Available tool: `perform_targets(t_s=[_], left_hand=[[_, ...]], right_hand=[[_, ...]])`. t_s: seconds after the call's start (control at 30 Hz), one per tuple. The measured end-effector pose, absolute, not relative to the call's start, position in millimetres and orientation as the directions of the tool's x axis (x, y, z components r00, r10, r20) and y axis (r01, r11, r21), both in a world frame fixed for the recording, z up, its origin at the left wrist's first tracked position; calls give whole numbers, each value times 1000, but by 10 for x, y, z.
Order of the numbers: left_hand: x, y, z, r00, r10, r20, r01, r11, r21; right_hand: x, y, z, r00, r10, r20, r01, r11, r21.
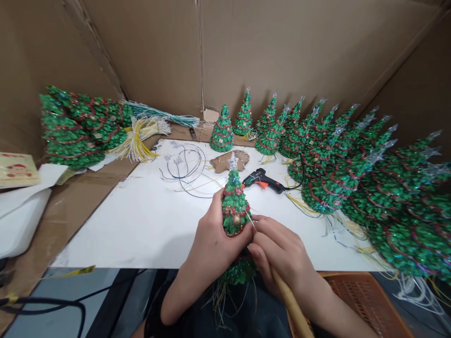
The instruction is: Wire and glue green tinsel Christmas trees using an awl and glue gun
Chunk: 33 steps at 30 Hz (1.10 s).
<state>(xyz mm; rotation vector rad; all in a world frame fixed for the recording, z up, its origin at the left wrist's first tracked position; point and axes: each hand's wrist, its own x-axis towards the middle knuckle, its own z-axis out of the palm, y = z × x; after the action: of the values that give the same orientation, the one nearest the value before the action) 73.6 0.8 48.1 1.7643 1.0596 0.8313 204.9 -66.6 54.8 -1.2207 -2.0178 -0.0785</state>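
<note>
A small green Christmas tree [234, 202] with a clear star on top, red garland and a gold ball stands upright in my left hand [214, 234]. Its fingers wrap round the middle of the tree, and thin wires hang from the tree's base over my lap. My right hand [282, 249] is closed round a wooden-handled tool [289, 300] with a thin metal tip. That tip touches or nearly touches the garland on the tree's right side. A black glue gun [264, 180] with an orange trigger lies just beyond my hands.
Several finished-looking trees [331, 183] with stars crowd the right side, wires trailing. More trees [77, 129] lie at the left beside yellow and white wire bundles [136, 138]. Loose wires [186, 169] and a torn cardboard piece [221, 162] rest on the white tabletop [116, 230]. Cardboard walls [158, 51] enclose it.
</note>
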Motion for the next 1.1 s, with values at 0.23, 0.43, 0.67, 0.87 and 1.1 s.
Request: perform_targets(t_s=[0.23, 0.43, 0.67, 0.87, 1.1], left_hand=[[763, 11, 499, 371, 925, 80, 350, -219, 911], [749, 30, 496, 380, 920, 93, 336, -231, 913], [746, 16, 468, 383, 916, 117, 315, -248, 916], [747, 23, 471, 379, 920, 101, 317, -232, 920], [760, 17, 472, 383, 914, 132, 299, -258, 919]], right_hand=[[1948, -657, 379, -183, 693, 697, 852, 466, -239], [1957, -624, 305, -94, 660, 745, 807, 489, -331], [2088, -672, 366, 0, 785, 620, 462, 550, -696], [2186, -640, 468, -3, 854, 521, 358, 487, -796], [2202, -663, 593, 12, 920, 392, 369, 360, -857]])
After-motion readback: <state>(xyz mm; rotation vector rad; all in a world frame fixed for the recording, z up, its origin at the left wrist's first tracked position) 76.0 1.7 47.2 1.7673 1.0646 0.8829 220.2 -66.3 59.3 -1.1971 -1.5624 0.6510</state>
